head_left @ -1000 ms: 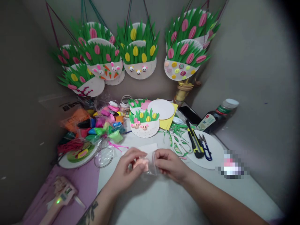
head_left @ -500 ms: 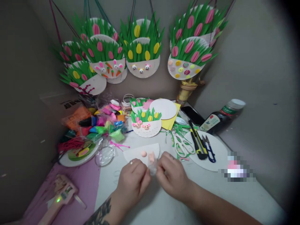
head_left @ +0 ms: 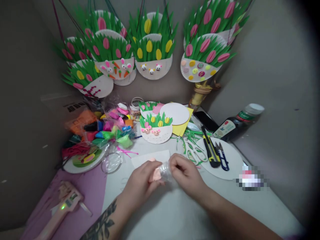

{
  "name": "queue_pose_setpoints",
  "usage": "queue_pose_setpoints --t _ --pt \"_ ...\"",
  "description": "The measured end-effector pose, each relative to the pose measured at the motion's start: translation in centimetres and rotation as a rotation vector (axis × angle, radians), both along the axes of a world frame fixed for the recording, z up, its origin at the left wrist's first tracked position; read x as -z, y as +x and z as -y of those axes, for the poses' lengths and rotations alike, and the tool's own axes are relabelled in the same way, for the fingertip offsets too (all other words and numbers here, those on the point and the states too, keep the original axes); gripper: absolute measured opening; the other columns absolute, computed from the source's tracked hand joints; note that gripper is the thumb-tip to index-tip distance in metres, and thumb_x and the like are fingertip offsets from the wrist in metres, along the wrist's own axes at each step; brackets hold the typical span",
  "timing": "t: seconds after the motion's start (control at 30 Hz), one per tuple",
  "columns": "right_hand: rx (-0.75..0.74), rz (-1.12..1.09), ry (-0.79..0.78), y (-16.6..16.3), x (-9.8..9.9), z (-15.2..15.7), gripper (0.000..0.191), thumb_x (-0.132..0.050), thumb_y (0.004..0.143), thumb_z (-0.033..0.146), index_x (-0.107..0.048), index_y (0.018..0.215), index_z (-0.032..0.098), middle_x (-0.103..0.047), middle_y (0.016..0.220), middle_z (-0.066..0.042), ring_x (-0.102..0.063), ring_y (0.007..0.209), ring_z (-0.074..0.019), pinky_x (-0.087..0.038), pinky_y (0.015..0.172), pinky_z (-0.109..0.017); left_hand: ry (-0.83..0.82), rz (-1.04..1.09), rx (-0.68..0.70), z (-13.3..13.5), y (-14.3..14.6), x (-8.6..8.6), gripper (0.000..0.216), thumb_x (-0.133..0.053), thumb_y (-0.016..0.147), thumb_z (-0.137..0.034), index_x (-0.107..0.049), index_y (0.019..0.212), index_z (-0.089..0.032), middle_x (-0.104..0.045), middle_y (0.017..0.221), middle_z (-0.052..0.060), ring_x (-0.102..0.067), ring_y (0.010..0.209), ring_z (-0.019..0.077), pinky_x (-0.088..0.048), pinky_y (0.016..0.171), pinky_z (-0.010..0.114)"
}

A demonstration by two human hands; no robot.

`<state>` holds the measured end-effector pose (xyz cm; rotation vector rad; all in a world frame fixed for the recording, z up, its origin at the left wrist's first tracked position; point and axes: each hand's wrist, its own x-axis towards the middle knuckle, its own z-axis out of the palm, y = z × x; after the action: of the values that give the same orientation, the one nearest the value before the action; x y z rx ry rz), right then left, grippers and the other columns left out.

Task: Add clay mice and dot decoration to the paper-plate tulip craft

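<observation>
My left hand point(head_left: 142, 181) and my right hand point(head_left: 186, 175) meet over the white table, both pinched on a small clear plastic bag point(head_left: 163, 171) with a lump of peach-pink clay point(head_left: 156, 174) in it. The left fingers close on the clay end, the right fingers on the twisted clear end. Just behind the hands lies a white half paper plate point(head_left: 150, 156), partly hidden by my left hand.
Packets of coloured clay point(head_left: 110, 128) are piled at the left. A pink glue gun point(head_left: 63, 206) lies on purple paper at the near left. Scissors point(head_left: 193, 153), a utility knife point(head_left: 208, 150) and snips point(head_left: 221, 155) lie at the right by a dark bottle point(head_left: 236, 123). Finished tulip plates point(head_left: 153, 53) hang on the wall.
The hands lifted the bag and drew slightly apart; the clay lump now shows between them, and my left hand covers the small clay ball that lay on the half plate.
</observation>
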<state>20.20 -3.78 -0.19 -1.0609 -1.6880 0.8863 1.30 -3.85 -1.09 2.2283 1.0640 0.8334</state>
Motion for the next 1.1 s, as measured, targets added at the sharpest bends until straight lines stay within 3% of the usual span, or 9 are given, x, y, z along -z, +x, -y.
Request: queue_pose_setpoints --t 0.17,0.43,0.5,0.6,0.67,0.83,1.0,1.1 --pt "0.083 0.028 -0.061 0.1 0.2 -0.3 0.015 -0.045 0.074 0.013 -0.041 0.062 0.021 -0.045 0.062 0.003 -0.044 0.059 -0.0122 -0.032 0.054 -0.024 -0.034 0.135 -0.109 -0.1 0.0 -0.6 0.038 -0.065 0.081 -0.034 -0.057 0.117 -0.022 -0.068 0.110 0.009 -0.064 0.098 0.0194 -0.051 0.081 0.027" --pt "-0.010 -0.056 -0.191 -0.7 0.7 -0.1 0.015 -0.045 0.075 0.015 -0.042 0.062 0.021 -0.045 0.063 0.003 -0.043 0.061 -0.0121 -0.033 0.057 -0.024 -0.074 0.301 -0.185 -0.4 0.4 -0.9 0.006 -0.063 0.081 -0.022 -0.068 0.081 -0.019 -0.071 0.080 0.003 -0.066 0.077 0.0140 -0.051 0.075 0.023" --pt "-0.005 -0.089 -0.219 -0.6 0.7 -0.2 0.015 -0.046 0.075 0.016 -0.042 0.062 0.021 -0.044 0.062 0.003 -0.042 0.060 -0.0118 -0.032 0.056 -0.024 -0.167 0.359 -0.212 -0.4 0.4 -0.8 0.008 -0.066 0.078 -0.024 -0.069 0.085 -0.019 -0.072 0.084 0.004 -0.066 0.079 0.0152 -0.052 0.075 0.024" --pt "0.049 -0.150 -0.232 -0.4 0.8 -0.5 0.017 -0.048 0.078 0.018 -0.042 0.062 0.021 -0.042 0.061 0.004 -0.040 0.058 -0.0116 -0.032 0.054 -0.024 -0.398 0.497 -0.256 -0.5 0.1 -0.5 0.032 -0.069 0.076 -0.031 -0.065 0.106 -0.020 -0.071 0.101 0.007 -0.067 0.084 0.0178 -0.054 0.070 0.026" --pt "0.099 -0.197 -0.186 -0.2 0.9 -0.6 0.016 -0.050 0.081 0.019 -0.045 0.066 0.021 -0.044 0.064 0.004 -0.042 0.060 -0.0119 -0.034 0.056 -0.024 -0.486 0.532 -0.293 -0.6 0.0 -0.3 0.034 -0.068 0.077 -0.035 -0.065 0.107 -0.018 -0.071 0.102 0.009 -0.066 0.080 0.0170 -0.053 0.066 0.025" --pt "0.106 -0.190 0.028 -0.2 1.1 -0.4 0.006 -0.060 0.083 0.027 -0.059 0.082 0.021 -0.050 0.083 -0.001 -0.047 0.071 -0.0138 -0.038 0.062 -0.026 -0.370 0.479 -0.371 -0.7 0.1 -0.5 0.029 -0.068 0.076 -0.031 -0.067 0.102 -0.019 -0.070 0.099 0.007 -0.065 0.082 0.0160 -0.052 0.068 0.023" --pt "0.092 -0.174 0.000 -0.1 1.2 -0.2 0.011 -0.063 0.083 0.023 -0.060 0.072 0.022 -0.049 0.079 0.000 -0.048 0.073 -0.0138 -0.036 0.062 -0.026 -0.209 0.359 -0.348 -0.7 0.4 -1.0 0.014 -0.067 0.076 -0.026 -0.071 0.089 -0.020 -0.070 0.092 0.005 -0.064 0.081 0.0149 -0.051 0.061 0.019" --pt "0.029 -0.242 -0.065 -0.1 1.4 -0.4 0.011 -0.062 0.084 0.025 -0.061 0.074 0.022 -0.050 0.081 -0.001 -0.049 0.077 -0.0150 -0.036 0.066 -0.027 -0.149 0.330 -0.375 -0.6 0.5 -0.7 0.019 -0.065 0.078 -0.023 -0.069 0.096 -0.021 -0.071 0.093 0.005 -0.064 0.077 0.0133 -0.051 0.061 0.020"
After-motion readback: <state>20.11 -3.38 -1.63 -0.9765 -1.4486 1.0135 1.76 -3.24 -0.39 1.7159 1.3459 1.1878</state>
